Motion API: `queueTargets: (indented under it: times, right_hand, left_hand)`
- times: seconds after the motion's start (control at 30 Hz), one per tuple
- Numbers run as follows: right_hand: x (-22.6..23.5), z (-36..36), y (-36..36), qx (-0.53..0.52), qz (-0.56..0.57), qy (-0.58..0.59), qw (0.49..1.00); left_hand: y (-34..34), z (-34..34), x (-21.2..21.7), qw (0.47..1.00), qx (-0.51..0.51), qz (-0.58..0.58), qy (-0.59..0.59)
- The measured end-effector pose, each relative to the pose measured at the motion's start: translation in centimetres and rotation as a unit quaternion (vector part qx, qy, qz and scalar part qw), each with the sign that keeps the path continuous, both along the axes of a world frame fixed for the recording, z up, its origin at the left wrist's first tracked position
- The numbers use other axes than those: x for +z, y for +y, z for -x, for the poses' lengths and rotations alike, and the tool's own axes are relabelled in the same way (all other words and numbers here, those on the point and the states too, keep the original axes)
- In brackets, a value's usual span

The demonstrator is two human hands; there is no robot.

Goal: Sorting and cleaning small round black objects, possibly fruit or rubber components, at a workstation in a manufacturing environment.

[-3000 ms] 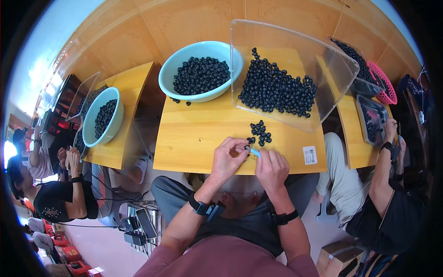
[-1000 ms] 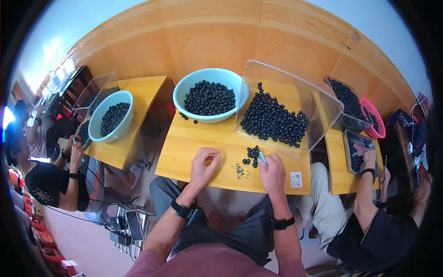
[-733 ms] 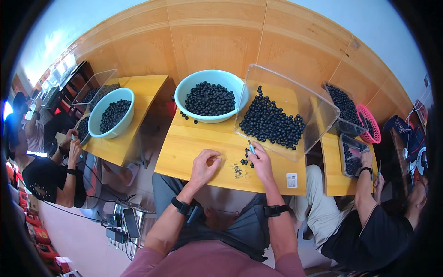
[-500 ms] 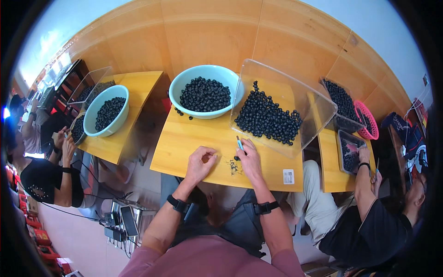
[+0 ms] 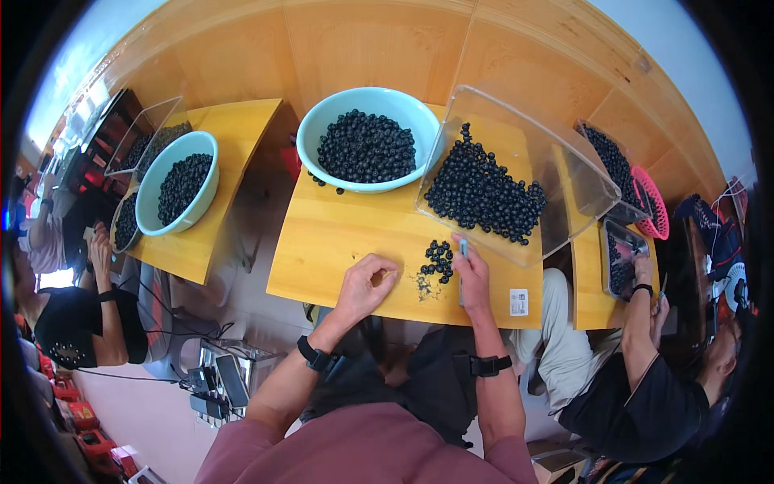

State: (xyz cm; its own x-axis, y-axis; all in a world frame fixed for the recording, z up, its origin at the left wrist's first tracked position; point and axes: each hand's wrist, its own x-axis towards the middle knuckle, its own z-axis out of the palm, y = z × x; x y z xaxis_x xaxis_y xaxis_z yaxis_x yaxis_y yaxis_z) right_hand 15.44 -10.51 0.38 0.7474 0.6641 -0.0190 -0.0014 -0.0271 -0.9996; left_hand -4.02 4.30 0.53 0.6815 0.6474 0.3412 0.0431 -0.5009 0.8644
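Observation:
My left hand (image 5: 368, 286) hovers above the front of the yellow table, its thumb and fingers curled into a ring; whatever may be between them is too small to make out. Closed around a slim light-blue tool (image 5: 463, 247), knife-like in shape, my right hand (image 5: 474, 278) rests at the table's front right. Just left of it lies a small group of round black beads (image 5: 439, 255). Small dark scraps (image 5: 425, 286) are scattered below these beads. Farther back, a big pile of black beads (image 5: 484, 194) spills from a clear plastic bin (image 5: 556, 173) tipped toward me.
A light-blue basin (image 5: 310, 149) of beads stands at the back left of the table (image 5: 322, 258). At side tables, one person (image 5: 97, 323) works on the left and another (image 5: 637, 395) on the right. A pink basket (image 5: 659, 214) stands far right. Left of me is a metal stool (image 5: 242, 363) with electronics.
A small group of beads now lies apart from the pile, beside my right hand. My right hand has shifted right with the tool. The whole view has moved slightly.

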Motion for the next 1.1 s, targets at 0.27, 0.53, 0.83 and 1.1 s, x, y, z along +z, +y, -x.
queueTargets:
  times: [0.27,0.53,0.83,1.1]
  right_hand:
    - [-3.1,0.6,3.5,0.07,0.019,-0.176,0.982]
    - [0.4,2.4,2.4,0.127,0.017,0.0,0.992]
    - [-0.4,1.2,-0.6,-0.034,-0.014,-0.084,0.996]
    - [-1.3,0.5,-0.2,-0.096,-0.039,-0.057,0.993]
  left_hand:
    - [-0.1,-0.4,0.0,0.999,-0.001,0.048,0.016]
    - [0.2,-0.5,-0.5,0.996,0.021,0.091,0.011]
    - [-0.6,-0.7,1.1,0.996,-0.001,-0.027,0.08]
    - [-1.6,-2.4,0.8,0.987,-0.012,-0.103,0.123]
